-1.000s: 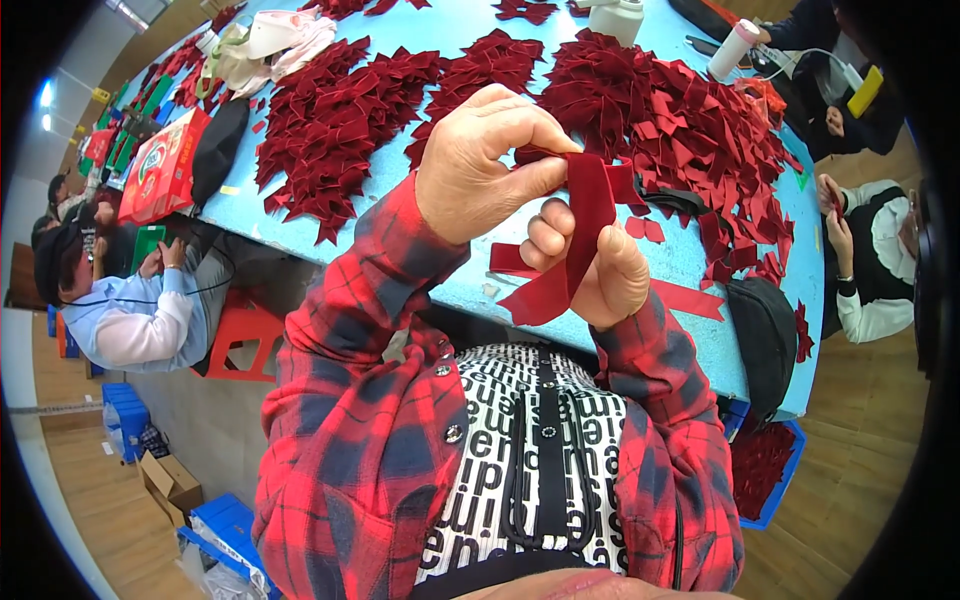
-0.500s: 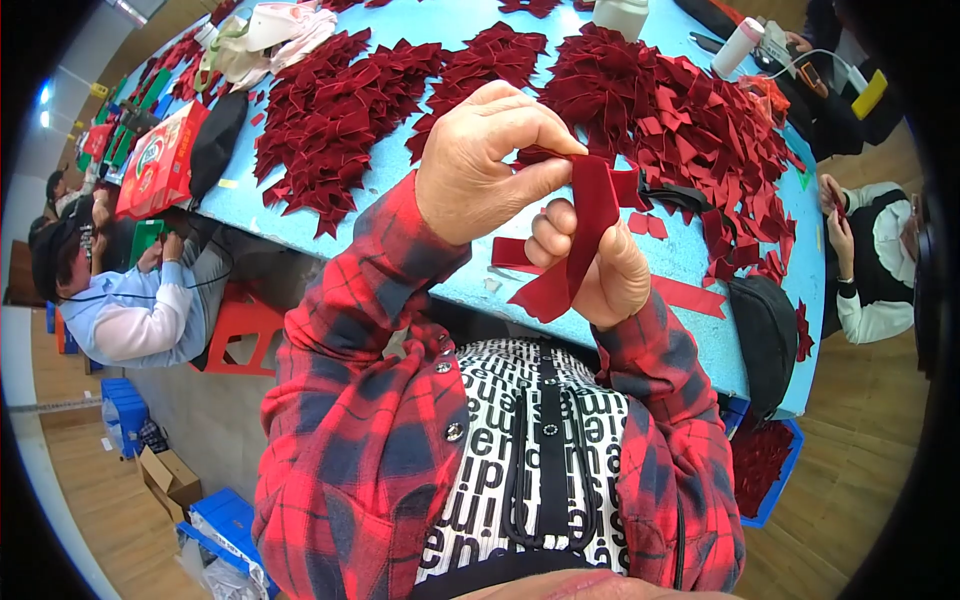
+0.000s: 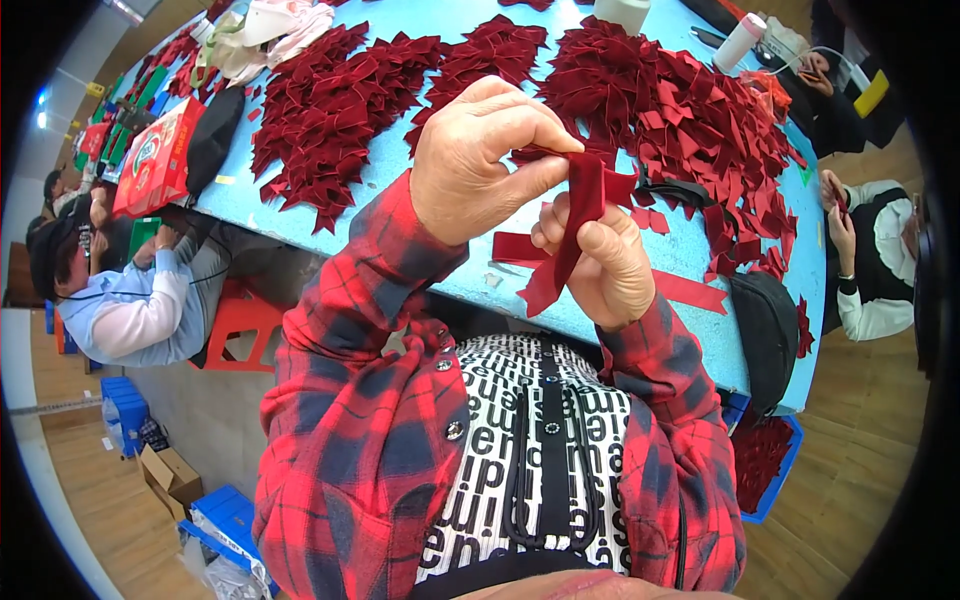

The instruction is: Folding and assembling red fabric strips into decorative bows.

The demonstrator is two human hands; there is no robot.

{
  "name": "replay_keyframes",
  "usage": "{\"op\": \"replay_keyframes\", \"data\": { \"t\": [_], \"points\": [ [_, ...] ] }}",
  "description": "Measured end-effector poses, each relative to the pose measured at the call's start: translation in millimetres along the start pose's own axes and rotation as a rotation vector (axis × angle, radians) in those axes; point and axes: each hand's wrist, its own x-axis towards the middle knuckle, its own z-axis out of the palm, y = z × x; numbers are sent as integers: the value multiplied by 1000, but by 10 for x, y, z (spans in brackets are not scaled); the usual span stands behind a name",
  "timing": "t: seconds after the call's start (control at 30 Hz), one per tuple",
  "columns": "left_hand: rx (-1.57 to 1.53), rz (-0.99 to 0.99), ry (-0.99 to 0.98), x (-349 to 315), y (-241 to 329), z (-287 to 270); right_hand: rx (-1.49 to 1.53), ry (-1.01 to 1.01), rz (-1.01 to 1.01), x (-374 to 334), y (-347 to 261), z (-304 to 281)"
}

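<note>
Above the table's near edge, a dark red velvet ribbon [image 3: 582, 205] is folded between my two hands. My left hand [image 3: 490, 150] pinches its top fold between thumb and forefinger. Lower down, my right hand [image 3: 608, 265] holds the hanging part, its thumb lying against the velvet and its other fingers curled behind. One notched tail points down toward the table edge. Beneath the hands, flat ribbon strips [image 3: 690, 291] lie on the light blue table [image 3: 420, 262].
Heaps of red velvet bows [image 3: 335, 110] and loose ribbon pieces [image 3: 690, 130] cover the far table. A black bag [image 3: 765, 340] hangs at the right edge, above a blue bin [image 3: 775, 470]. A red package [image 3: 160, 155] stands left. Other people sit left and right.
My right thumb has moved onto the front of the ribbon, and the hanging tail has swung left and turned narrower. My left hand keeps its pinch, nearly still.
</note>
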Motion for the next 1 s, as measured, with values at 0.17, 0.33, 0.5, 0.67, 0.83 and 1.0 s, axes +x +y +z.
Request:
{"op": "replay_keyframes", "data": {
  "t": [0.17,0.33,0.5,0.67,0.83,1.0],
  "points": [
    [54,-22,75,-42,-31,51,-16,121,-11,-15,13,-65],
    [52,-72,54,-77,-21,94,28,69,7,-12,9,-79],
    [22,-96,59,-111,-35,144,209,36,9,6,29,-107],
    [18,-105,51,-156,-56,164,184,87,-78,-5,65,-80],
    [54,-60,61,-177,-108,157,31,95,-14,-26,43,-78],
    [84,-15,50,-172,-156,139,73,60,92,-42,55,-129]
  ]
}}
